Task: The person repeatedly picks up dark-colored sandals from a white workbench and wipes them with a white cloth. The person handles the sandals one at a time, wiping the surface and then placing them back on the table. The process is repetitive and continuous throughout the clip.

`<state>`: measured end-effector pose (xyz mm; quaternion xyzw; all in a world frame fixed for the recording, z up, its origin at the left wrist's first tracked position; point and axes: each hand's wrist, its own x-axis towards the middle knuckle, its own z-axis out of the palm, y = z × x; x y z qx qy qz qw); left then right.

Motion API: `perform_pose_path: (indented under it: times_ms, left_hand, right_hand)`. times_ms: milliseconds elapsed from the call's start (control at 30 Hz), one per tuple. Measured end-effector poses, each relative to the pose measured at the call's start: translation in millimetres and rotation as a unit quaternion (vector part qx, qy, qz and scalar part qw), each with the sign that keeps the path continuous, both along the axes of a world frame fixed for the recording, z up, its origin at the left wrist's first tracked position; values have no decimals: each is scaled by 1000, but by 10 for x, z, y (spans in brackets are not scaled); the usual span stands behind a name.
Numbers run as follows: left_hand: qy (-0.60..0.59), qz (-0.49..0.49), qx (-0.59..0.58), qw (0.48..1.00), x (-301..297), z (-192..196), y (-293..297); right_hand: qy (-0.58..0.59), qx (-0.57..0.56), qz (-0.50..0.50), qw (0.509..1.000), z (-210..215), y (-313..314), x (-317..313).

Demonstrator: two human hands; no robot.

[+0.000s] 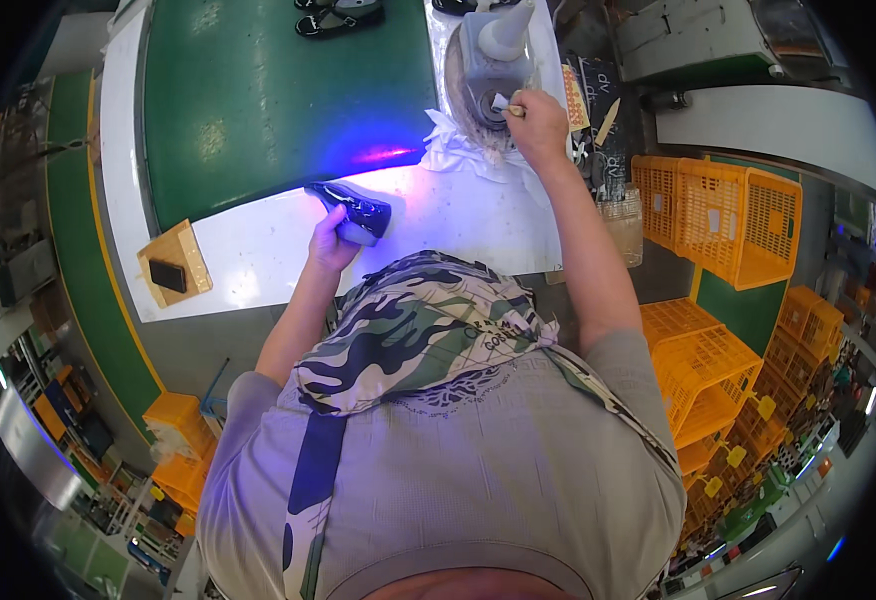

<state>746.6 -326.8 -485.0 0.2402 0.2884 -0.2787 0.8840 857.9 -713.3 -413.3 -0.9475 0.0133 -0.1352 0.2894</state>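
My left hand (pixel 329 245) is closed around a glossy black shoe (pixel 360 210), held tilted above the white tabletop under blue light. At the back right, my right hand (pixel 542 128) grips a small brush (pixel 502 104) with a white tip. The brush is over a round, dark-stained cup (pixel 487 112); whether its bristles touch what is inside cannot be made out. Just behind the cup stands a translucent bottle (pixel 503 42) with a cone-shaped nozzle. Crumpled white cloth (pixel 450 150) lies beside the cup.
A green belt (pixel 278 110) runs away from the white table (pixel 258 285), with black shoes (pixel 338 18) at its far end. A dark phone (pixel 167 275) rests on cardboard at left. Orange crates (pixel 723 215) stack up on my right.
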Motion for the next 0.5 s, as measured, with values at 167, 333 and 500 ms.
perform_pose_path:
  times_ms: [167,333,500]
  left_hand:
    - [11,32,22,999,-159,57,18]
    - [-19,37,25,999,-75,144,44]
    - [-90,46,24,995,62,313,-129]
  right_hand:
    - [23,-103,37,994,-127,96,35]
    - [2,-103,44,994,-147,96,45]
    - [-52,-137,73,987,31,108,38]
